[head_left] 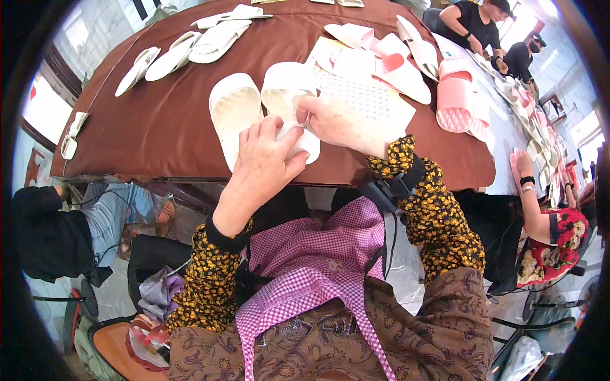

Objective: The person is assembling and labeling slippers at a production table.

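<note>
Two white slippers lie side by side near the table's front edge. My left hand rests on the near end of the right white slipper, fingers curled over its heel. My right hand pinches the same slipper's edge from the right, fingertips close to my left hand's. The left white slipper lies untouched just beside my left hand. Both hands come out of dark yellow-flowered sleeves.
A brown tablecloth covers the table. More white slippers lie at the far left, pink slippers and paper sheets to the right. Other people work at the right side and far end. A seated person is at the lower left.
</note>
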Available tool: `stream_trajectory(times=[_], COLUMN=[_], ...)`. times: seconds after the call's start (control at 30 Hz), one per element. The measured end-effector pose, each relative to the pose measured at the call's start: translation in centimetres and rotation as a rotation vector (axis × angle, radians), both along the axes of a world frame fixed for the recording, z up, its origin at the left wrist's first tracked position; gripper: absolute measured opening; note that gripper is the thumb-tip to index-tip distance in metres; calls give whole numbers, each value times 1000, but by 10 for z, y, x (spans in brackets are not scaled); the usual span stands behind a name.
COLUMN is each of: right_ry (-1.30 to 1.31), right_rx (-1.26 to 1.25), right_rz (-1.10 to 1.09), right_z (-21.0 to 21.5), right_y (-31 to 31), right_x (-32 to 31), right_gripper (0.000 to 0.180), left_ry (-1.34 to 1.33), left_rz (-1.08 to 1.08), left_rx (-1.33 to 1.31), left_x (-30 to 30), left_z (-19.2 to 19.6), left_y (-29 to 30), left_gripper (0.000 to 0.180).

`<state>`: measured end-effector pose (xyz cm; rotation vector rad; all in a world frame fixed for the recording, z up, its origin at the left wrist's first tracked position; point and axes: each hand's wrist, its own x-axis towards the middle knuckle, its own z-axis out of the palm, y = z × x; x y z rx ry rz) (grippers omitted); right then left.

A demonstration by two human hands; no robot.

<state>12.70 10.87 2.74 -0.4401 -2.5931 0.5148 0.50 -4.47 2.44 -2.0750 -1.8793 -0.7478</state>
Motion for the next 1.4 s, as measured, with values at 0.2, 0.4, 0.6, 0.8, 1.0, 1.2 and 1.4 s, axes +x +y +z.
stream_trajectory(times=[0.2, 0.4, 0.6, 0.8, 1.0, 1.2, 1.4], right_ry=[-53, -92, -172, -186, -179, -253, -241], right_rx=[-34, 199, 427, 549, 376, 298, 633], right_rz=[-120, -33, -47, -70, -41, -17, -23], right_z=[10, 10, 10, 3, 9, 25, 18], right_y=[-18, -42, -46, -42, -27, -33, -40], right_x=[17, 40, 35, 29, 28, 37, 29], right_gripper=[24, 24, 36, 35, 22, 28, 28], left_ry=[-17, 0, 17, 5, -60, -134, -115], left_rz=[-2, -2, -3, -17, -70, -91, -95], left_rx=[4, -1, -19, -27, 13, -4, 32], left_x=[-1, -1, -2, -3, -7, -8, -11], left_z=[-3, -3, -4, -4, -6, -5, -4], left_y=[-2, 0, 0, 1, -1, -4, -2], left_gripper=[38, 37, 38, 37, 32, 30, 27])
